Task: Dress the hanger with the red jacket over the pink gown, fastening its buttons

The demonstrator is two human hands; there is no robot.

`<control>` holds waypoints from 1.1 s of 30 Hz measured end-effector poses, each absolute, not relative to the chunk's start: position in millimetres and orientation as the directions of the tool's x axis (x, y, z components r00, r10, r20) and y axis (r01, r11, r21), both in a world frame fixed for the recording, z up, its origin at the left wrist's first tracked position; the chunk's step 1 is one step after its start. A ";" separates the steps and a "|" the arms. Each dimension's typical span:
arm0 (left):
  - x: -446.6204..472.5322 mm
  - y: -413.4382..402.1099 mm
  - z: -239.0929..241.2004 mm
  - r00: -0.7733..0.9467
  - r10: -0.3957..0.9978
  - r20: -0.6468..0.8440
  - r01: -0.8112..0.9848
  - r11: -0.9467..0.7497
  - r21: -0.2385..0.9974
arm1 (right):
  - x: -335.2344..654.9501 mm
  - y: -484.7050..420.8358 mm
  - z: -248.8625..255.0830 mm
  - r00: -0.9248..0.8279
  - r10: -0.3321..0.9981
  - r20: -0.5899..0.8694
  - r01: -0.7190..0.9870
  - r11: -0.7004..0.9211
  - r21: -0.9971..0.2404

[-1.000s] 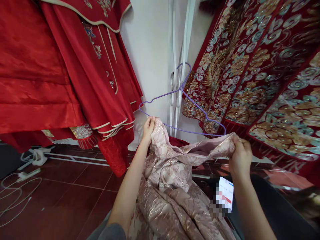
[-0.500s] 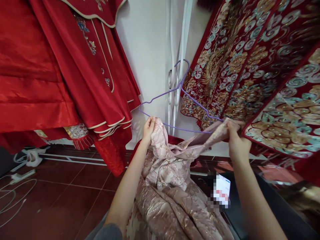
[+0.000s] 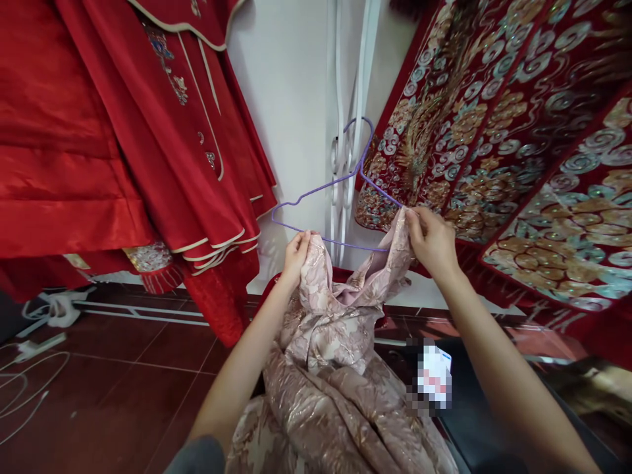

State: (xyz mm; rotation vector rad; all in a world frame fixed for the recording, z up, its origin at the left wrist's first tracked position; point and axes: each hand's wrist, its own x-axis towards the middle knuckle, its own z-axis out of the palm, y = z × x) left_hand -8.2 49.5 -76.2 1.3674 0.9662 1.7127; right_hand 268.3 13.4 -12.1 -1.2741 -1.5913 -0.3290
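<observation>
A pale pink brocade garment (image 3: 336,368) hangs down between my arms. My left hand (image 3: 296,253) pinches one upper edge of it, right at the lower wire of a purple wire hanger (image 3: 316,191). My right hand (image 3: 432,240) is closed on the other upper edge and holds it up against the hanger's right arm. The hanger's hook is caught on a white metal rack (image 3: 353,85) against the wall.
Red satin robes (image 3: 123,131) hang at the left. Dark red garments with gold and teal embroidery (image 3: 518,131) hang at the right. A phone (image 3: 434,375) lies on a dark surface below my right arm. White cables (image 3: 29,368) trail over the red tiled floor.
My right hand has lifted its edge of the pink garment up and to the left, onto the hanger's right arm. My left hand has stayed at the hanger's lower wire.
</observation>
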 end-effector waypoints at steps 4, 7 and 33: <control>-58.1 53.0 -63.4 -0.256 0.834 0.489 0.117 -0.476 0.872 | 279.5 14.5 -8.1 0.073 0.550 0.832 0.831 0.427 -0.356; -107.4 51.5 -54.9 -0.363 0.754 0.548 0.266 -0.479 0.836 | 286.2 16.2 -4.6 0.076 0.553 0.830 0.803 0.460 -0.380; -136.6 64.4 -42.1 -0.353 0.572 0.740 0.614 -0.455 0.645 | 294.8 21.1 -4.4 -0.025 0.474 0.880 0.858 0.462 -0.225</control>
